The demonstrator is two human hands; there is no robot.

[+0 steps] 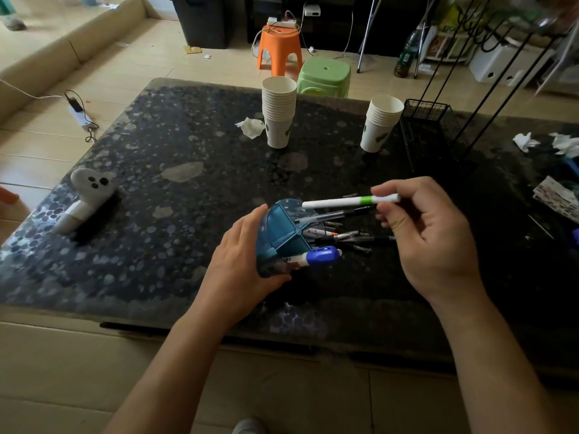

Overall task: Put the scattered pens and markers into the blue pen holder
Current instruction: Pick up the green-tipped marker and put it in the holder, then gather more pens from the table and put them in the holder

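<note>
The blue pen holder (pixel 279 233) lies tipped toward the right on the dark pebbled table (pixel 156 189), its divided mouth facing right. My left hand (pixel 241 264) grips its body from the left. A fat marker with a blue cap (pixel 316 256) sticks out of its lower compartment. Several dark pens (pixel 341 228) lie at the mouth, some partly inside. My right hand (pixel 429 236) pinches a white marker with a green band (pixel 347 202), held level with its tip over the holder's upper rim.
Two stacks of paper cups (pixel 279 114) (pixel 380 123) stand at the back of the table, with a black wire basket (pixel 429 126) to their right. A white ghost-shaped brush (pixel 84 198) lies at the left. Crumpled tissues (pixel 250 126) and papers (pixel 557 198) lie around.
</note>
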